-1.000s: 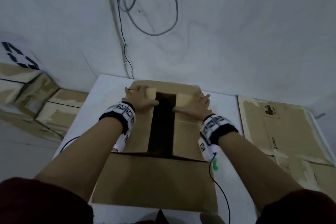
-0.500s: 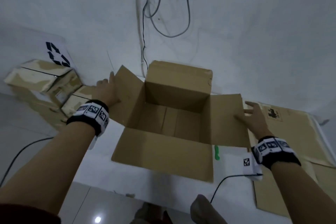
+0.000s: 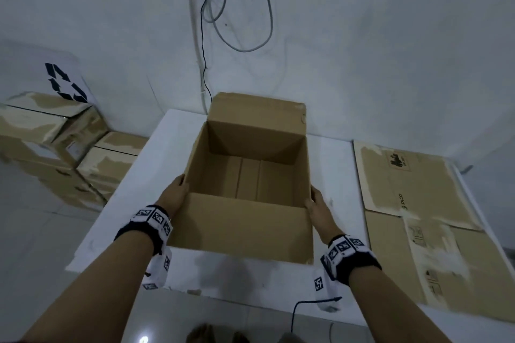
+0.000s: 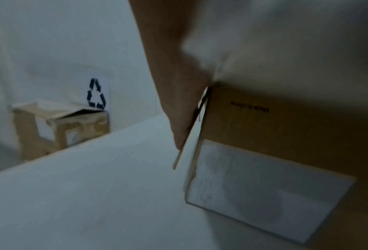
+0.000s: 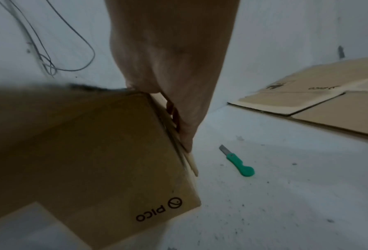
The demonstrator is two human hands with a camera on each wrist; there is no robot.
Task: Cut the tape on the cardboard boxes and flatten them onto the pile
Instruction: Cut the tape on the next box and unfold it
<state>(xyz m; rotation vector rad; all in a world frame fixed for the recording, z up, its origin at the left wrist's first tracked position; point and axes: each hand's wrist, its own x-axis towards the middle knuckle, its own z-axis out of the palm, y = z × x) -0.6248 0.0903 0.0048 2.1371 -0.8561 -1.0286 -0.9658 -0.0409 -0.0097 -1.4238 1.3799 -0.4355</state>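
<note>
Here, both flat hands, left hand (image 3: pixel 174 195) and right hand (image 3: pixel 317 207), against open box (image 3: pixel 239 220); green knife (image 5: pixel 238 162) nearby.

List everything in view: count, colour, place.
open cardboard box: one, brown, middle of the table, side flaps folded down outside
table: one, white, under the box
utility knife: one, green handle, blade out, on the table right of the box
flattened cardboard: a pile, brown, right end of the table
stacked boxes: several, brown, on the floor at left
recycling sign: one, black on white, wall above that stack
cables: a few, grey and black, hanging on the wall
left hand: against the box's left side
right hand: against its right side
</note>
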